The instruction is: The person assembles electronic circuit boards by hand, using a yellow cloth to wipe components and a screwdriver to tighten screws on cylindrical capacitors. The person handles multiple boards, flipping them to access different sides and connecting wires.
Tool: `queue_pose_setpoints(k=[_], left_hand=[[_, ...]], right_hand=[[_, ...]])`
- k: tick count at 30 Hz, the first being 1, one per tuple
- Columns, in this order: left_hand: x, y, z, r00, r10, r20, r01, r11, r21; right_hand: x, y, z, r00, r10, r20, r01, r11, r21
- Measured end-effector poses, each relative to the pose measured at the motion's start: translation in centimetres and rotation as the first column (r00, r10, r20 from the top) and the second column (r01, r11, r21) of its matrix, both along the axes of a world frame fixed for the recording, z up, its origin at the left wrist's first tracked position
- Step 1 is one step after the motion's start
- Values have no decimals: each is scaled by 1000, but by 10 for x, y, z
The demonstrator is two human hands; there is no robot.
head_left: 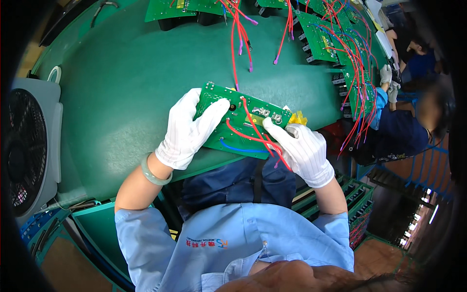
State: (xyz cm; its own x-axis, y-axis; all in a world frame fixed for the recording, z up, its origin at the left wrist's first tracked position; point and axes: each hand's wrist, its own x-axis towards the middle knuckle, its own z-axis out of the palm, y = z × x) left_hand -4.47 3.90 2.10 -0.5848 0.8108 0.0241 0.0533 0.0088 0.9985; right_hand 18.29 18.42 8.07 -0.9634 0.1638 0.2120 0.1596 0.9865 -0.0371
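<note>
A green circuit board (214, 140) is held between my two gloved hands, above the near edge of the table. My left hand (187, 126), in a white glove, grips its left end with the thumb on the upper face. My right hand (304, 151), gloved too, is closed on the right end, its thumb near the metal parts. Red wires (248, 137) and a blue wire (243, 150) come off the board; some red ones run past the right fingers. A yellow part (297, 118) sticks out at the board's right end. The fingers under the board are hidden.
The green table mat (121, 97) spreads ahead. More circuit boards with red wires stand at the far edge (170, 9) and far right (321, 41). A grey fan (31, 146) stands at the left. At the right sits another person (404, 126) with gloved hands. Racked boards (352, 199) are below right.
</note>
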Motion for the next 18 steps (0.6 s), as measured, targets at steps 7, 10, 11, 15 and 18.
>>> queue_pose_setpoints(k=[7,10,11,15,18], left_hand=[[2,-1,8,999,-45,31,45,999,-3],[2,-2,6,997,-13,81,15,1000,-22],[0,-2,8,993,-4,118,11,998,-64],[-5,-3,6,1000,18,8,-18,1000,-20],[-3,-1,7,997,11,71,-10,1000,-9]], right_hand=[[-11,1,35,996,91,11,-90,963,252],[-8,3,62,989,-23,-143,38,994,101],[-5,4,72,970,-108,-217,116,993,22],[10,30,52,901,-233,-367,288,952,101],[46,29,12,903,-427,-52,429,901,56]])
